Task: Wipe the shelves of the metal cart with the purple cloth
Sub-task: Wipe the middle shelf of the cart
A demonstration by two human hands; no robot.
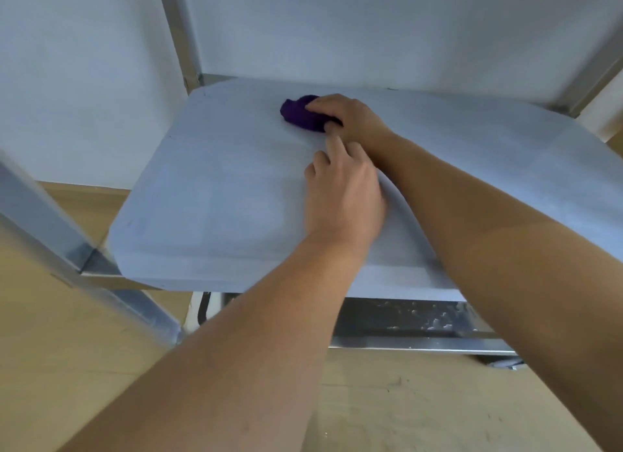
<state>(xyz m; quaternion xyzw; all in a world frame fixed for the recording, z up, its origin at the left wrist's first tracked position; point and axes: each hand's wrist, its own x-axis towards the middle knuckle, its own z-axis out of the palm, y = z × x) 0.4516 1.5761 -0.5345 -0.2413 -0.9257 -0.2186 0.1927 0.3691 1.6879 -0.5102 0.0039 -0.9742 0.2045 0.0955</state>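
A bunched purple cloth (301,114) lies on the pale blue-grey shelf (209,195) of the metal cart, towards its back middle. My right hand (350,116) grips the cloth from the right and presses it to the shelf; its fingers cover the cloth's right part. My left hand (342,195) rests on the shelf just in front of the right hand, its fingers lightly bent and its fingertips close to the right hand's thumb. It holds nothing.
The cart's metal uprights stand at the back left (178,36), the back right (593,77) and the near left (40,215). The shelf above (387,19) overhangs the back. A lower metal shelf (414,320) shows beneath. The wooden floor (404,401) lies below.
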